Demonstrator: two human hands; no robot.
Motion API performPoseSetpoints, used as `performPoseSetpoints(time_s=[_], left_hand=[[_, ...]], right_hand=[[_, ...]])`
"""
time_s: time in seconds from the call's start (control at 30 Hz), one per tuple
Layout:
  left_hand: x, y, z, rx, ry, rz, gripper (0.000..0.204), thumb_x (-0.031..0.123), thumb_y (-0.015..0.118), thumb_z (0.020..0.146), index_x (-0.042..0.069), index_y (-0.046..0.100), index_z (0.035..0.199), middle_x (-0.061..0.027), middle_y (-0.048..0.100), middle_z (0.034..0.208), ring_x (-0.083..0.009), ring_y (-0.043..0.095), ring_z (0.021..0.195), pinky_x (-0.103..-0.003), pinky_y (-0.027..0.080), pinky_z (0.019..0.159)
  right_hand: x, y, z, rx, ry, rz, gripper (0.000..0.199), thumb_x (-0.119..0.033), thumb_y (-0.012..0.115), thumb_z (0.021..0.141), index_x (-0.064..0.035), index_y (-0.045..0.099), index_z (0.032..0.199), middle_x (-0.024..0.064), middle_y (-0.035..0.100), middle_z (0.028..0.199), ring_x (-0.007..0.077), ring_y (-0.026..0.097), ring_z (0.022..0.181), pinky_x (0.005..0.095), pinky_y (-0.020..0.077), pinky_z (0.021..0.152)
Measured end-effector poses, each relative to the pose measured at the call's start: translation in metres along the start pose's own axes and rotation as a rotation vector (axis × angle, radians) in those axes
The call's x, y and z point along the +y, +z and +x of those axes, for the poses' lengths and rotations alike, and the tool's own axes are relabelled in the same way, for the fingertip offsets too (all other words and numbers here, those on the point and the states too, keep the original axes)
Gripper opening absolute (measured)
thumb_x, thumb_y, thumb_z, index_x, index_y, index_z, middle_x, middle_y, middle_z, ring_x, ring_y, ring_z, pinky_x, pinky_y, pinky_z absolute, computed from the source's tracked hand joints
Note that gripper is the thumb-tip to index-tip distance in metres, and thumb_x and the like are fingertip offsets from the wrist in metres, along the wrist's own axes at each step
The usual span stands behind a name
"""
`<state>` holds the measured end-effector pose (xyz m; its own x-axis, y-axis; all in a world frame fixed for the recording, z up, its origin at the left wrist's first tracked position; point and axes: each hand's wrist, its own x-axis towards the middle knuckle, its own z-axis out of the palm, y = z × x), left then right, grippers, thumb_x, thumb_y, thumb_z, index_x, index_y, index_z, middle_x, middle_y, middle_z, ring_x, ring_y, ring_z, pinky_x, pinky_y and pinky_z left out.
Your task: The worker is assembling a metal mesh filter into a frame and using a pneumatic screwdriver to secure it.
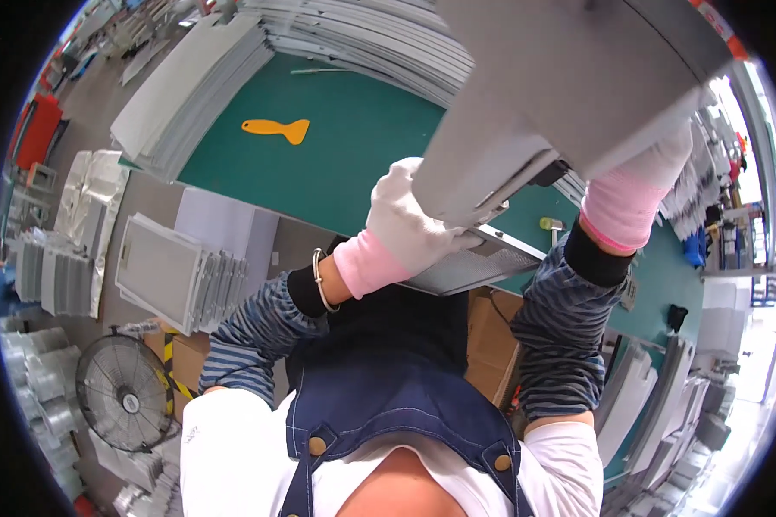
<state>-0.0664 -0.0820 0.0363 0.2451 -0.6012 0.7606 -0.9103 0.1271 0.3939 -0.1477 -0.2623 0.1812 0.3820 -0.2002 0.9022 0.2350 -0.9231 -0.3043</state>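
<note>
Overhead, both gloved hands (526,198) seemingly clamped on grey metal hood (560,95), above green table (345,146) with orange scraper (276,129).

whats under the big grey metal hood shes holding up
Under the grey metal hood: a mesh filter panel, green table and both gloved hands, left, right. The fingers are covered.
</note>
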Motion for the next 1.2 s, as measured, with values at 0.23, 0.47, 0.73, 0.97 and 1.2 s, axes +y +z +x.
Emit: performPoseSetpoints(time_s=[0.23, 0.47, 0.73, 0.97, 1.2], left_hand=[[-0.009, -0.004, -0.003, -0.063, 0.129, 0.004, 0.023, 0.026, 0.072, 0.067, 0.008, 0.059, 0.071, -0.0046, 0.051, 0.070, -0.0244, 0.054, 0.071, -0.039, 0.044, 0.070], [-0.007, -0.006, -0.001, -0.081, 0.141, 0.012, 0.014, 0.026, 0.068, 0.072, 0.015, 0.065, 0.082, 0.0000, 0.057, 0.073, -0.0199, 0.058, 0.070, -0.036, 0.045, 0.071], [-0.009, -0.001, -0.011, -0.266, 0.223, -0.118, 0.042, 0.025, 0.063, 0.093, 0.009, 0.057, 0.131, -0.0032, 0.058, 0.133, -0.0213, 0.058, 0.116, -0.036, 0.047, 0.095], [-0.003, 0.003, -0.003, -0.109, 0.242, 0.008, 0.041, 0.028, 0.080, 0.073, 0.007, 0.065, 0.104, -0.0046, 0.057, 0.085, -0.0244, 0.052, 0.072, -0.039, 0.040, 0.065], [0.002, 0.000, 0.006, -0.308, 0.217, 0.011, 0.042, 0.030, 0.067, 0.089, 0.008, 0.058, 0.123, -0.0039, 0.058, 0.098, -0.0233, 0.056, 0.086, -0.037, 0.046, 0.070]], right_hand=[[-0.017, 0.007, -0.004, 0.118, 0.442, 0.506, 0.025, -0.015, 0.053, 0.096, 0.0005, 0.055, 0.117, 0.0048, 0.062, 0.100, 0.0135, 0.060, 0.083, 0.0272, 0.0487, 0.074], [-0.022, 0.010, -0.003, 0.054, 0.581, 0.688, 0.025, -0.010, 0.063, 0.088, 0.0004, 0.060, 0.110, 0.0022, 0.064, 0.088, 0.0103, 0.059, 0.071, 0.0251, 0.0491, 0.066], [-0.013, 0.013, -0.007, 0.086, 0.484, 0.627, 0.020, -0.017, 0.052, 0.096, -0.0016, 0.055, 0.108, 0.0021, 0.062, 0.088, 0.0097, 0.060, 0.075, 0.0249, 0.0483, 0.067], [-0.015, 0.016, -0.002, 0.002, 0.338, 0.592, 0.019, -0.014, 0.054, 0.094, 0.0001, 0.060, 0.105, 0.0017, 0.063, 0.087, 0.0100, 0.061, 0.073, 0.0242, 0.0484, 0.067], [-0.076, 0.025, 0.036, -0.198, 0.428, 0.558, 0.016, -0.006, 0.064, 0.075, -0.0026, 0.058, 0.089, -0.0012, 0.054, 0.068, 0.0063, 0.050, 0.058, 0.0220, 0.0408, 0.054]])
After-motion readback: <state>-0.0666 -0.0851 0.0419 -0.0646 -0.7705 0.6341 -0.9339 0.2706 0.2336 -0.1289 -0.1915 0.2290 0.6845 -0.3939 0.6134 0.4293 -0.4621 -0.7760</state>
